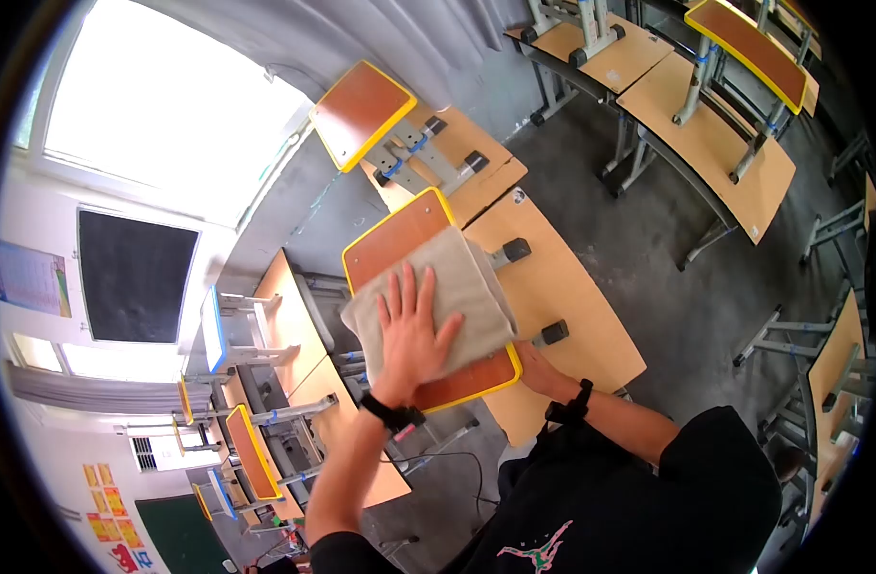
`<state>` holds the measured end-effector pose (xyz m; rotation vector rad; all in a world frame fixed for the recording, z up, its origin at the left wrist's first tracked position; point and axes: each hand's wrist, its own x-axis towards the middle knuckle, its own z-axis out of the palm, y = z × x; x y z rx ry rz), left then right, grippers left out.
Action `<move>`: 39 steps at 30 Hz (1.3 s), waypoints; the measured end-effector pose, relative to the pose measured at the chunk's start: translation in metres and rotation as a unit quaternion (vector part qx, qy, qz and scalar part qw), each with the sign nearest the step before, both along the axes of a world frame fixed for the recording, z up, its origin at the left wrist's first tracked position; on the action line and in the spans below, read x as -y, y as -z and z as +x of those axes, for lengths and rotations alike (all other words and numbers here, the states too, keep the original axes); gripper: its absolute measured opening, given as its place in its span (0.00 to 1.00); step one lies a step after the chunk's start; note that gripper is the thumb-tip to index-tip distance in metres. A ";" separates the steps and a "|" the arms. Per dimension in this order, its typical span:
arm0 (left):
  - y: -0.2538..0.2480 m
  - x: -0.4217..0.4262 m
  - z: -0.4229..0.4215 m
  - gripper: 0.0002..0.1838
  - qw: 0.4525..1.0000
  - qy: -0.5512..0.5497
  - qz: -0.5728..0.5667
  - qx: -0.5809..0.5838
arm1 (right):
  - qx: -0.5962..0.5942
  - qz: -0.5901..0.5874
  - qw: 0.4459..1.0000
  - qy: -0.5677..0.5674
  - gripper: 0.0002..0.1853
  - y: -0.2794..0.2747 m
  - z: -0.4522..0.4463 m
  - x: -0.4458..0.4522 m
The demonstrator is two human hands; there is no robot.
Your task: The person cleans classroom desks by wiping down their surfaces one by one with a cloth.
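Note:
A folded beige cloth (pixel 471 295) lies against the reddish-brown, yellow-edged seat (pixel 392 236) of a chair that rests upside down on a wooden desk (pixel 543 277). My left hand (pixel 414 330) is pressed flat on the cloth with its fingers spread. Over at the seat's lower right edge is my right hand (pixel 543 373), whose fingers are partly hidden behind the seat and cloth. What they hold, if anything, does not show. Black bands circle both wrists.
Another upturned chair (pixel 366 105) stands on the adjoining desk by the window. More desks with upturned chairs (pixel 749 53) fill the upper right, and others (pixel 251 450) stand at the lower left. A cable (pixel 476 469) hangs below the desk.

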<state>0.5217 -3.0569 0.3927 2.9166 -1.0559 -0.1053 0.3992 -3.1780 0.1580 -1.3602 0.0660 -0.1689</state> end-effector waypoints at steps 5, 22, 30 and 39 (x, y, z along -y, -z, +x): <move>0.003 0.010 0.078 0.45 0.999 -0.003 0.007 -0.035 | -0.050 0.081 0.994 -0.052 0.27 -0.081 -0.002 0.022; 0.017 0.031 0.127 0.42 0.997 -0.061 0.013 -0.038 | 0.138 -0.030 0.989 0.053 0.18 -0.059 0.003 -0.010; 0.012 0.003 -0.024 0.41 0.993 0.112 0.018 -0.005 | 0.197 -0.206 0.948 0.141 0.24 -0.036 0.001 -0.024; -0.002 -0.056 -0.105 0.43 0.994 0.086 0.005 -0.061 | -0.045 0.423 0.905 -0.034 0.19 -0.051 0.000 -0.019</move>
